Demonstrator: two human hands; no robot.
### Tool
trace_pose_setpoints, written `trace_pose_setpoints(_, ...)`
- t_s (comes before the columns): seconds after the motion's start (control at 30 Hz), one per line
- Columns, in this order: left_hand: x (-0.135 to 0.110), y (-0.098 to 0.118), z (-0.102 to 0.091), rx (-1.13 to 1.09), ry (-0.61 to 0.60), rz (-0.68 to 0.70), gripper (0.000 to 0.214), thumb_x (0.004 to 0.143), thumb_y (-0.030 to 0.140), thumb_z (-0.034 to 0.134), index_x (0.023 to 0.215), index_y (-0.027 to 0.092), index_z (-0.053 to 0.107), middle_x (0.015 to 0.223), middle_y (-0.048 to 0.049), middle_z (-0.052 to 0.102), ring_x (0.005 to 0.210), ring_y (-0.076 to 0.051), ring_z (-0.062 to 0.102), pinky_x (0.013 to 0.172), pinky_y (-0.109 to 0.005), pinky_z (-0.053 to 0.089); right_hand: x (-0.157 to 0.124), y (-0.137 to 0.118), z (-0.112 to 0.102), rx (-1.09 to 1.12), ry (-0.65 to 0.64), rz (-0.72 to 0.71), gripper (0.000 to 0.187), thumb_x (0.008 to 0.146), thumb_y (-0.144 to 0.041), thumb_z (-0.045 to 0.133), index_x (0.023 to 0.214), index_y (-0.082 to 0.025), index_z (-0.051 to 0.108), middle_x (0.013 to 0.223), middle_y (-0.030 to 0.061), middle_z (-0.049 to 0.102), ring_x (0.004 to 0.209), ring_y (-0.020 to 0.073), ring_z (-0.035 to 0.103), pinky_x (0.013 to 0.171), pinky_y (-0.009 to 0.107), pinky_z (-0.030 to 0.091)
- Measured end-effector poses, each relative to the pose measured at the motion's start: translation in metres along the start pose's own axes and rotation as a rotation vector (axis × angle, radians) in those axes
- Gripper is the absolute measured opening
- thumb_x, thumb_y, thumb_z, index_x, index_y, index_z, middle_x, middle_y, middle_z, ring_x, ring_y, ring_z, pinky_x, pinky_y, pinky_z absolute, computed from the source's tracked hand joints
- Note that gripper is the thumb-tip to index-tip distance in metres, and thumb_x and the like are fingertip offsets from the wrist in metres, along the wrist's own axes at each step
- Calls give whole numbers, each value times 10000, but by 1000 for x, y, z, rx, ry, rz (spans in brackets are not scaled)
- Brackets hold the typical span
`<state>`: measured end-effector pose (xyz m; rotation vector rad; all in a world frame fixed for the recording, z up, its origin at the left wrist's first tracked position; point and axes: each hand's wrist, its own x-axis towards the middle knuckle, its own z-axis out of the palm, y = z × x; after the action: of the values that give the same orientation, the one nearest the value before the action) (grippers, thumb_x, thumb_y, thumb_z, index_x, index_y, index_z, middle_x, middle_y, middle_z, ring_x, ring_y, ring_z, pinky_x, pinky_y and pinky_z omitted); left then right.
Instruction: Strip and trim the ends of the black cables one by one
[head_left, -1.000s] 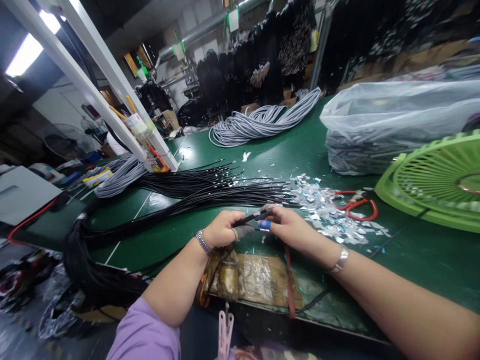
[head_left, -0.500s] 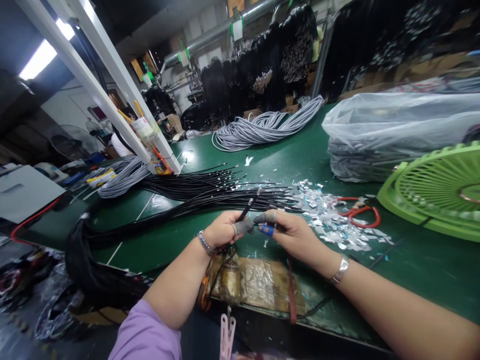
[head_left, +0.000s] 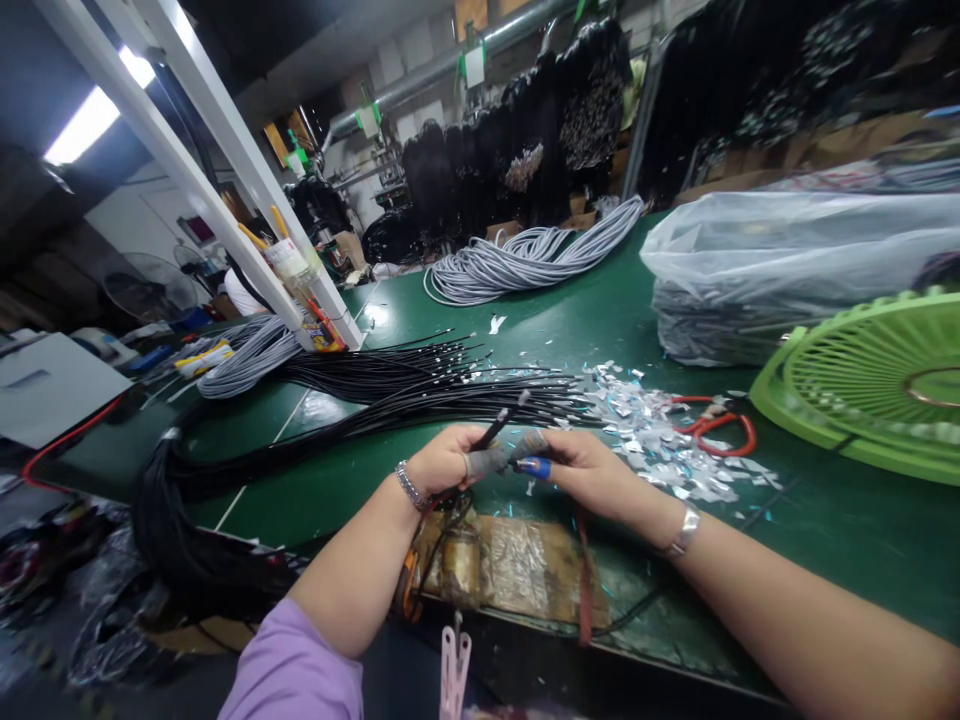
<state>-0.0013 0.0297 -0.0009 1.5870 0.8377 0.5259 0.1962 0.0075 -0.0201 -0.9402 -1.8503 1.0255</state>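
My left hand point(head_left: 450, 460), with a grey covering on its thumb, is closed round a black cable point(head_left: 495, 428) whose pale-tipped end sticks up past the fingers. Close against it, my right hand point(head_left: 577, 462) is pinched, with grey and blue coverings on its fingertips. What sits between those right fingertips is too small to make out. Behind both hands lie black cables point(head_left: 420, 405) in a long bundle, their stripped ends pointing right. Silvery foil scraps point(head_left: 660, 440) are scattered to the right of the cable ends.
Red-handled scissors point(head_left: 724, 432) lie among the scraps, beside a green fan point(head_left: 885, 380). A plastic bag point(head_left: 795, 270) stands behind it. Grey cable coils point(head_left: 532, 260) rest farther back on the green table point(head_left: 585, 330). A taped board point(head_left: 525, 570) lies at the front edge, near a pink clothespin point(head_left: 454, 670).
My right hand's fingertips have shifted slightly, staying close to the left hand. The cable end above my left hand has tilted a little to the right.
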Motion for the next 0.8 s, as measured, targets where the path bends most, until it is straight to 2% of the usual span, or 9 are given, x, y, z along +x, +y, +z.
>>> trace_pose_setpoints(0.13, 0, 2, -1, 241, -13, 206, 423, 709, 537, 681, 668, 121, 616, 553, 29, 467, 531, -83, 405, 526, -218, 352, 3, 5, -1, -1, 147, 115, 222, 726, -421, 602, 700, -211, 672, 664, 20, 665, 646, 193, 578, 628, 322, 467)
trace_pose_setpoints(0.23, -1, 2, -2, 403, 59, 271, 318, 770, 434, 646, 710, 122, 650, 601, 11, 523, 595, -107, 454, 575, -222, 383, 4, 4, -4, 101, 215, 145, 222, 709, -429, 609, 738, -215, 658, 722, 33, 676, 692, 198, 601, 649, 327, 490)
trace_pose_setpoints(0.37, -1, 0, -3, 516, 136, 284, 224, 792, 338, 615, 801, 126, 683, 661, 1, 587, 632, -120, 496, 598, -217, 398, 2, -1, -6, 201, 203, 143, 239, 687, -439, 644, 772, -215, 639, 783, 44, 690, 735, 204, 625, 689, 339, 508)
trace_pose_setpoints(0.5, 0, -2, -3, 522, 164, 279, 217, 794, 305, 595, 858, 124, 695, 726, -15, 632, 663, -130, 522, 616, -220, 405, 0, -2, -4, 191, 135, 102, 275, 676, -417, 679, 862, -220, 631, 826, 43, 697, 763, 211, 632, 709, 345, 517)
trace_pose_setpoints(0.57, 0, -3, -4, 520, 166, 265, 222, 800, 303, 590, 874, 122, 696, 738, -18, 640, 671, -133, 525, 625, -223, 411, -2, -1, -2, 74, 118, 54, 255, 705, -393, 657, 897, -226, 637, 809, 38, 692, 713, 197, 610, 657, 326, 510)
trace_pose_setpoints(0.67, 0, -4, -3, 535, 167, 233, 208, 796, 299, 595, 822, 116, 692, 692, -7, 614, 651, -126, 505, 613, -222, 403, -5, 1, 1, -255, 153, -78, 129, 760, -266, 564, 849, -231, 651, 714, 32, 660, 630, 178, 552, 586, 301, 463)
trace_pose_setpoints(0.8, 2, -4, 0, 401, 163, 205, 203, 776, 299, 615, 843, 121, 686, 739, -12, 625, 699, -139, 520, 667, -242, 428, -10, -1, 2, -626, 172, -377, 270, 679, -61, 474, 803, -226, 647, 774, 70, 688, 719, 214, 559, 646, 327, 445)
